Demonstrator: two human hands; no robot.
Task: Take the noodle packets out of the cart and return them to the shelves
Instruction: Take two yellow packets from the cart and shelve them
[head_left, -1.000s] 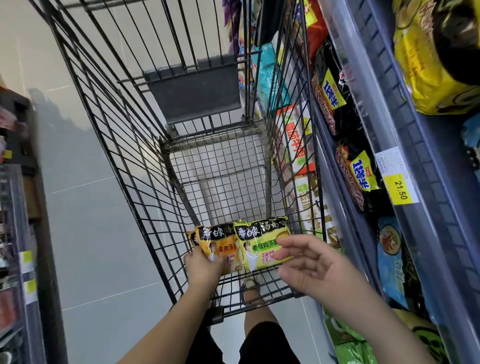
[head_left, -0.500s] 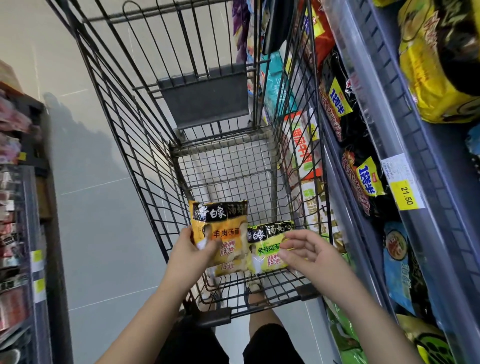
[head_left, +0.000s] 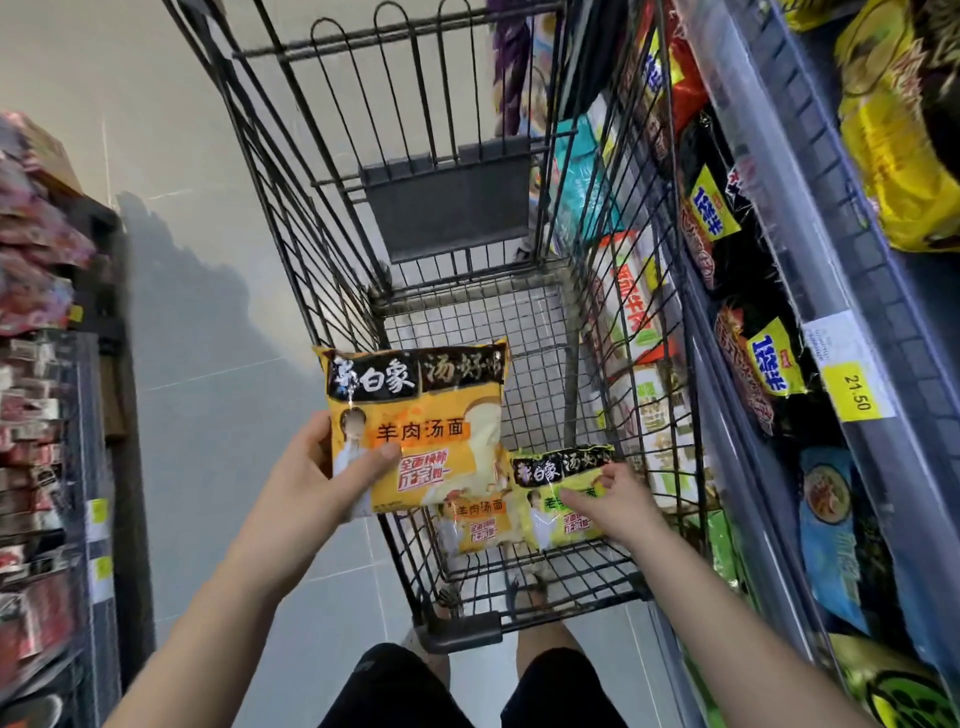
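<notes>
Noodle packet in orange (head_left: 415, 431) is gripped in your left hand (head_left: 317, 483) above the cart (head_left: 460, 631), while your right hand (head_left: 618, 504) curls its fingers round the green packet (head_left: 540, 473) inside it.

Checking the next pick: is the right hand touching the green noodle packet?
Touching. The head view shows the right hand pinching the green noodle packet at its top edge.
</notes>
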